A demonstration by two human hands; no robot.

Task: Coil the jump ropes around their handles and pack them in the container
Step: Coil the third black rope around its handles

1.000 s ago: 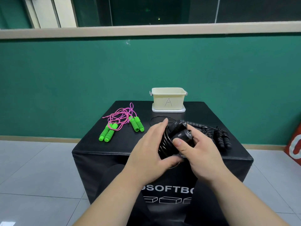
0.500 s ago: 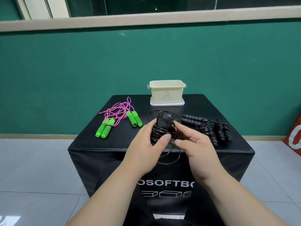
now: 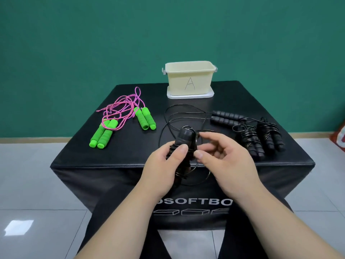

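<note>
Left hand (image 3: 164, 165) clamps the black handles (image 3: 185, 136), jutting from its fist toward 12 o'clock; right hand (image 3: 224, 157) at their 3 o'clock, fingers curled near the loose cord (image 3: 179, 105); pinch unclear.

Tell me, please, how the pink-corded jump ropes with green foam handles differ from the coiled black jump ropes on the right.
The pink-corded jump ropes with green foam handles are bright; the coiled black jump ropes with black foam handles are dark all over. The pink cords lie loose and tangled; the black cords are wound round their handles. Both kinds have ribbed foam handles and lie on the black box, outside the cream plastic container.
</note>
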